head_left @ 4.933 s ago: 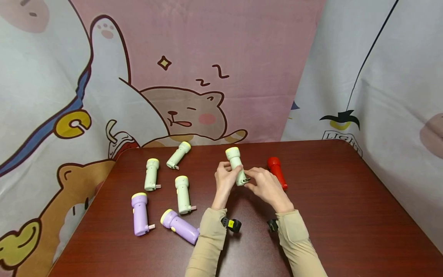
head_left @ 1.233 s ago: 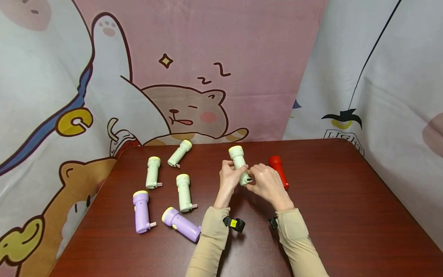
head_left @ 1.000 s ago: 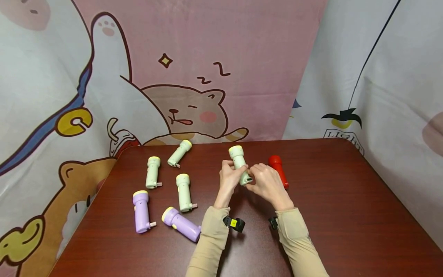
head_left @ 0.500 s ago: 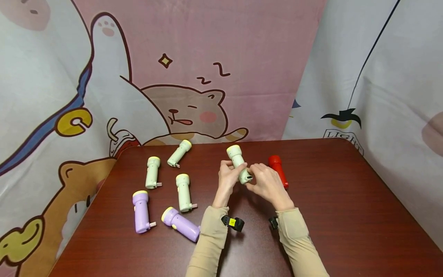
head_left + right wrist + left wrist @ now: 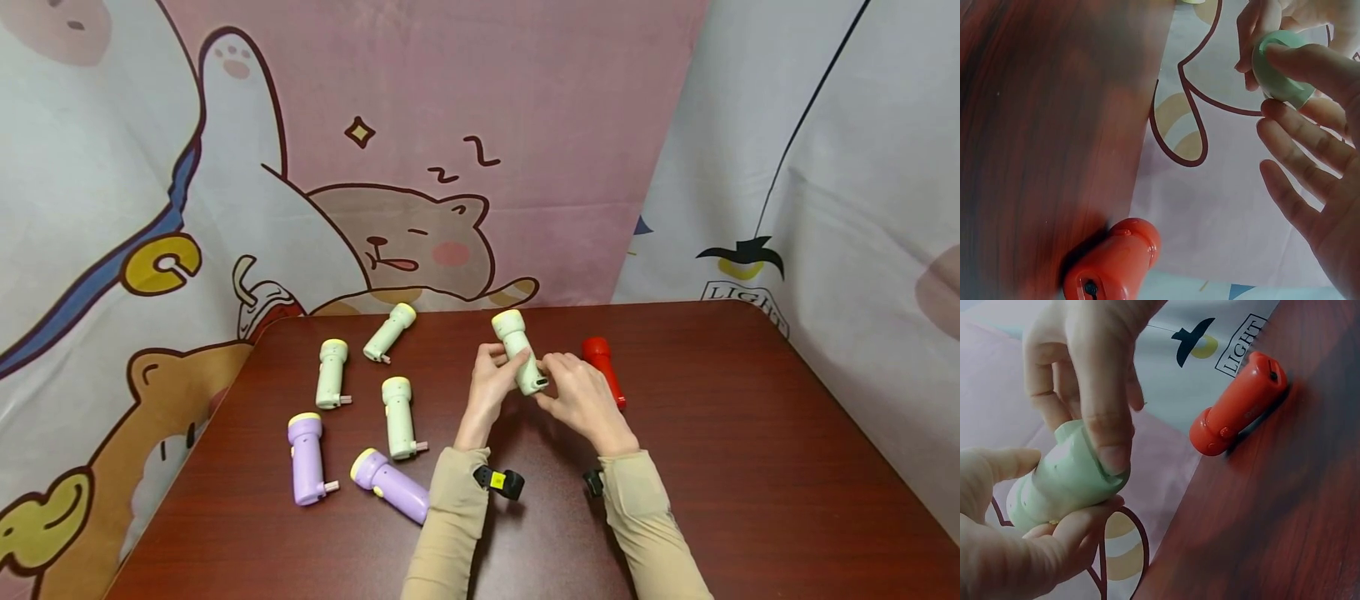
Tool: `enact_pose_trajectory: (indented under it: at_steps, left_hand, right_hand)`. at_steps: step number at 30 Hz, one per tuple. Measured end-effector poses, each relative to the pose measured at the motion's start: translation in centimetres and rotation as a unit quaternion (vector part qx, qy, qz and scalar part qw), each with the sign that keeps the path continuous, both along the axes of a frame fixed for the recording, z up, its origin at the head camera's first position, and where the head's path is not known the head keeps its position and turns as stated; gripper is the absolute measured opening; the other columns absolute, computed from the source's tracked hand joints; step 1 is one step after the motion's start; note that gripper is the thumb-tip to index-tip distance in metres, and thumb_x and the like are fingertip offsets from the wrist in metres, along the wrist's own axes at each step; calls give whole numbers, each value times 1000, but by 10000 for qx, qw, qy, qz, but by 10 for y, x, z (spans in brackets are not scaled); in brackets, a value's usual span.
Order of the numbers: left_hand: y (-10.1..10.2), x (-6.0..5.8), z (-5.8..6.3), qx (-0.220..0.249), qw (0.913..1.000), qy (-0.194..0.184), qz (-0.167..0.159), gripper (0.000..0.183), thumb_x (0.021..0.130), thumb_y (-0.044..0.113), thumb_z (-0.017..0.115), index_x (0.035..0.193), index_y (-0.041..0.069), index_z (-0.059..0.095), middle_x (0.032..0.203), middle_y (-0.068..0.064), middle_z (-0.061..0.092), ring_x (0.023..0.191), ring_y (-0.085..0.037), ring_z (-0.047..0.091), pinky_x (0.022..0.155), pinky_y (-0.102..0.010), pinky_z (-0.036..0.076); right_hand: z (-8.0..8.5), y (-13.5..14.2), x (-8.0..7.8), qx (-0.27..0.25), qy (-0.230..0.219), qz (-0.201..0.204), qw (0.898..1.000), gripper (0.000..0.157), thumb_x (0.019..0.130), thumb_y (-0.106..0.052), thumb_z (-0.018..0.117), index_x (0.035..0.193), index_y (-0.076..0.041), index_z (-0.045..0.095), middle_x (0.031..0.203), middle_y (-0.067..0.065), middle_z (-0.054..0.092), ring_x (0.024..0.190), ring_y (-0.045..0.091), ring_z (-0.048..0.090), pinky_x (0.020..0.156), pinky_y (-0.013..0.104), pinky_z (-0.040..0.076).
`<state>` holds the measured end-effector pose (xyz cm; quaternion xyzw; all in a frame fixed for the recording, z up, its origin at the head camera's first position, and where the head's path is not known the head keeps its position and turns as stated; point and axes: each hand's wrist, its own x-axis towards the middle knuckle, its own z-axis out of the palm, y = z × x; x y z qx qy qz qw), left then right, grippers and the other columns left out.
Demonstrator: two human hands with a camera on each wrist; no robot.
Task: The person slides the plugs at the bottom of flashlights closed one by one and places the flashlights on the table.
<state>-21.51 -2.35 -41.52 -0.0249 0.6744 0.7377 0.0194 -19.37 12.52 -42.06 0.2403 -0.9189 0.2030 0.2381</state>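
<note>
Green flashlights (image 5: pixel 517 340): 4 | left fingers (image 5: pixel 1082 527) grip one | right fingers (image 5: pixel 1310 134) pinch it | purple flashlights (image 5: pixel 306 467): 2 | red flashlight (image 5: pixel 603 372): 1

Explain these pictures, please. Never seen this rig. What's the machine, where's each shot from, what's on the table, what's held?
There's no machine, just a person working bare-handed. The wide view is shot from the head, looking forward and down; the two close views are shot from the left and right wrists. The left hand holds a pale green flashlight, and the right hand touches its tail end. On the dark wooden table lie three more pale green flashlights, two purple flashlights and a red flashlight.
</note>
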Motion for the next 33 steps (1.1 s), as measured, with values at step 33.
enact_pose_trajectory:
  at_steps: [33]
  left_hand:
    - [4, -2, -12, -129, 9992, -376, -17, 47, 83, 14, 70, 117, -3, 44, 112, -25, 58, 80, -18, 63, 74, -32, 56]
  right_hand:
    - [-16, 61, -14, -320, -1760, -1703, 9690, 46, 81, -16, 73, 120, 4, 60, 114, 24, 58, 98, 41, 59, 78, 56, 50]
